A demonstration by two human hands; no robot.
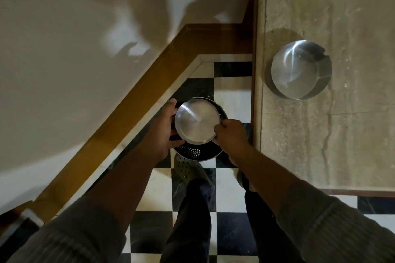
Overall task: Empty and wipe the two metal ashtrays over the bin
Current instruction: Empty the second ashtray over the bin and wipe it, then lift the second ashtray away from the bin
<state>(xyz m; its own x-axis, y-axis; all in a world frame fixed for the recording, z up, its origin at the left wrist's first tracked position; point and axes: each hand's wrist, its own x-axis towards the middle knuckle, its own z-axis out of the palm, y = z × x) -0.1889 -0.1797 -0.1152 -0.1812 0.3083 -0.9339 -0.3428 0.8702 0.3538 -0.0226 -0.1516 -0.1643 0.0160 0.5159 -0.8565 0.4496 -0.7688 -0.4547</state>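
A round metal ashtray (196, 123) hangs upside down over the black perforated bin (199, 151), its flat shiny base facing me. My left hand (162, 132) grips its left rim. My right hand (229, 134) holds its right edge with the fingers curled; I cannot tell whether a cloth is in them. A second metal ashtray (299, 70) with notches in its rim rests on the beige stone counter (342, 134) to the right, apart from both hands.
The bin stands on a black-and-white checkered floor (233, 100) in a corner, between a cream wall with a brown wooden baseboard (136, 100) on the left and the counter's edge on the right. My shoe (188, 170) is just in front of the bin.
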